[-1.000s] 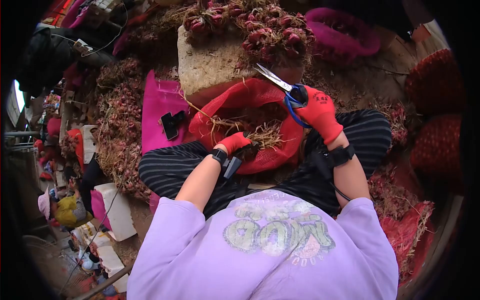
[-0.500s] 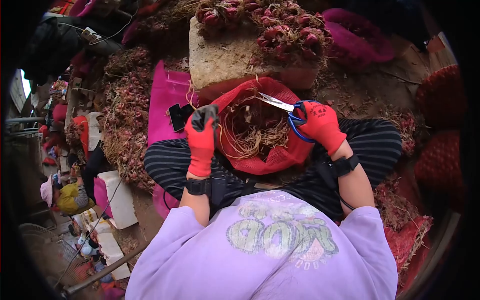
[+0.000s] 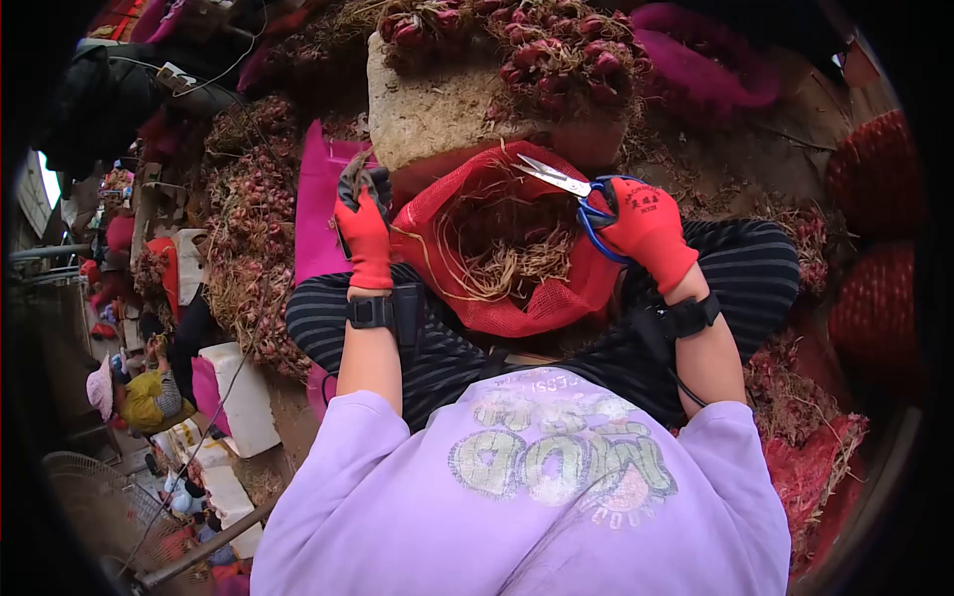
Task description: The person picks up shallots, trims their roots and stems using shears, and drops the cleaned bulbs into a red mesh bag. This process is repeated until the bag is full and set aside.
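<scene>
My right hand (image 3: 641, 223), in a red glove, grips a pair of scissors (image 3: 556, 179) by its blue handles. The blades are slightly parted and point left over the far rim of a red mesh bag (image 3: 422, 228). Dry roots and stalks (image 3: 532, 263) lie inside this bag, between my legs. To the left of the bag is my left hand (image 3: 365, 223), gloved in red with dark grey fingertips. Its fingers are curled together around something small and brownish that I cannot make out. Behind that hand lies a pink plastic sheet or tub (image 3: 316, 209).
A pale block (image 3: 427, 104) stands beyond the bag, with bunches of shallots (image 3: 561, 60) on top. More shallots (image 3: 248, 219) are heaped at left. Full red mesh sacks (image 3: 874, 179) stand at right. Another person (image 3: 149, 392) sits far left, near a fan (image 3: 94, 497).
My left hand has moved left and away from the bag's rim. The right hand and scissors have stayed almost in place. More of the bag's left side is visible.
</scene>
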A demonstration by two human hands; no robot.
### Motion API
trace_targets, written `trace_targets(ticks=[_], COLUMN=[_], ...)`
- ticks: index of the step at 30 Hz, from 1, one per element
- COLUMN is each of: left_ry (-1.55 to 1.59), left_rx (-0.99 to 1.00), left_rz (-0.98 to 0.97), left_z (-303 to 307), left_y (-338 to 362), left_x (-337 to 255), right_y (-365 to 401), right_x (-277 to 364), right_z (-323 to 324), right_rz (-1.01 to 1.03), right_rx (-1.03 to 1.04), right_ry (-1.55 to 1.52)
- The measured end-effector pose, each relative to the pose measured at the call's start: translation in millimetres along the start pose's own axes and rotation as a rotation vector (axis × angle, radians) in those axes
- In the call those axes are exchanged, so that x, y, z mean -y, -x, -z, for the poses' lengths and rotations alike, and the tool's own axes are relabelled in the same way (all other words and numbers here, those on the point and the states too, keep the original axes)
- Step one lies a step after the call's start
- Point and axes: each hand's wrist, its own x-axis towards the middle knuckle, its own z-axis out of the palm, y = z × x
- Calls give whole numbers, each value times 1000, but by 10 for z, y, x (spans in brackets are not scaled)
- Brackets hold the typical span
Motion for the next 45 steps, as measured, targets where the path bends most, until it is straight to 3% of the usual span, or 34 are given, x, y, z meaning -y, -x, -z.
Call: trace_targets(ticks=[2,4,5,6,9,10,11,17,21,23,24,25,26,27,28,29,30,33,36,39,40,42,45], left_ry=[-247,-573,-712,-1140,-1571,-1588,-1615,-1440,-1260,-1207,-1165,-1088,-1052,-1085,-1264,-1011,-1082,-1177,-1103,-1002,-943,-821,-884], left_rx=[143,681,878,1023,1478,1456,1562,1390,1048,768,593,594,540,660,631,787,899,1235,1195,841,787,695,797], left_rz=[-197,-275,-330,-350,-12,-197,-85,-290,-549,-677,-610,-251,-4,165,-21,270,277,60,40,162,168,178,-71], left_z=[-63,-210,-276,-298,-589,-552,-661,-1153,-1395,-1436,-1439,-1343,-1239,-1098,-839,-921,-912,-789,-743,-876,-882,-930,-944], left_y=[346,583,717,880,1127,1205,1144,532,422,583,676,853,1053,1400,1572,1409,1344,897,625,600,629,722,959], left_x=[-349,-698,-563,-362,-349,70,424,-101,18,571,856,1120,1705,2493,3225,2060,2090,2765,2758,1058,888,610,354], right_y=[-13,-18,-22,-16,-10,-9,-3,-4,-37,-23,-25,-20,-16,-13,13,18,15,-25,-111,-305,-345,-387,-384], right_x=[26,37,34,33,13,-1,-3,36,68,59,70,78,79,86,100,106,134,89,182,256,246,250,205], right_z=[40,95,96,93,34,16,20,128,141,89,55,14,-40,-100,-153,-165,-130,-182,-113,-336,-494,-696,-675], right_rz=[2,-18,-12,-7,26,37,27,-19,-15,19,44,65,88,101,115,130,123,51,-11,16,24,9,-89], right_rx=[-37,-47,-57,-65,-99,-113,-95,11,40,0,-27,-52,15,80,153,222,276,229,19,-133,-168,10,191], right_ry=[-36,-55,-52,-49,-48,-47,-43,9,33,22,20,20,45,45,46,50,60,38,-127,-221,-228,-50,-64])
